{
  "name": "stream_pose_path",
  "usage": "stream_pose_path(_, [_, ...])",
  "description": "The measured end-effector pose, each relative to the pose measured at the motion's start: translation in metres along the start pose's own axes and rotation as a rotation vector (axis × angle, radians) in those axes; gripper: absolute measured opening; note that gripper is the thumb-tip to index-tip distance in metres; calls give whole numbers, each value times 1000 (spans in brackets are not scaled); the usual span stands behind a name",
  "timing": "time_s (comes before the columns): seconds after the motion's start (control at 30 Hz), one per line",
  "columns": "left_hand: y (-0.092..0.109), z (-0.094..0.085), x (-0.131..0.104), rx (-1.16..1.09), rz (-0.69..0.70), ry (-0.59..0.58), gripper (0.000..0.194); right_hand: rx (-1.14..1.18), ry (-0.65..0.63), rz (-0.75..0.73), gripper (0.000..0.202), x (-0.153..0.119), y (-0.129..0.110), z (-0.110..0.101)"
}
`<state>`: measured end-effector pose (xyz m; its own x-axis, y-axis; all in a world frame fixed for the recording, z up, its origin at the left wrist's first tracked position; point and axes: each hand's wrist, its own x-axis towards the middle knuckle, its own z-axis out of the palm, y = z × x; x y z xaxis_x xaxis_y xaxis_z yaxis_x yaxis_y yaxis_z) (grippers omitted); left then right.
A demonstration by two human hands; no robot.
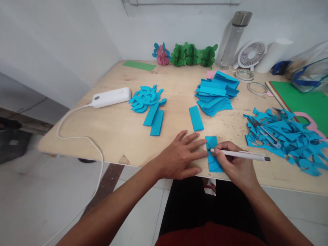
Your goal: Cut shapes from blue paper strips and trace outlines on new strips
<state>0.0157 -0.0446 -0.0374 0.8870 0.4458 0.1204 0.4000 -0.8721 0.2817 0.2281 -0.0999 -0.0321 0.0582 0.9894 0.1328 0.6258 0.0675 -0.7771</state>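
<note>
A blue paper strip [214, 164] lies at the table's front edge with a curved dark line drawn on it. My right hand [237, 167] is closed around a white pen [242, 154], whose tip meets the strip. Flat on the table to the left is my left hand [181, 155], fingers spread, fingertips at the strip's left edge. Just beyond sits another blue strip [196, 118]. Two more blue strips [156, 122] rest near a pile of cut blue paper shapes [145, 98]. Farther back is a stack of folded blue paper [216, 93].
Blue scraps [294, 140] with scissors [268, 133] on them cover the right side. A white power bank [111, 97] with a cable lies left. Along the wall stand green paper figures [191, 54], a pink one [162, 55], a bottle [232, 44] and a small fan [251, 54].
</note>
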Motion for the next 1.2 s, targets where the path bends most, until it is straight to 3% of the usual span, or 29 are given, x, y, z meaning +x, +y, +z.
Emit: stream_pose_path(1.2, [0, 1, -1, -3, 4, 8, 47, -44, 77, 22, 14, -4, 1, 1])
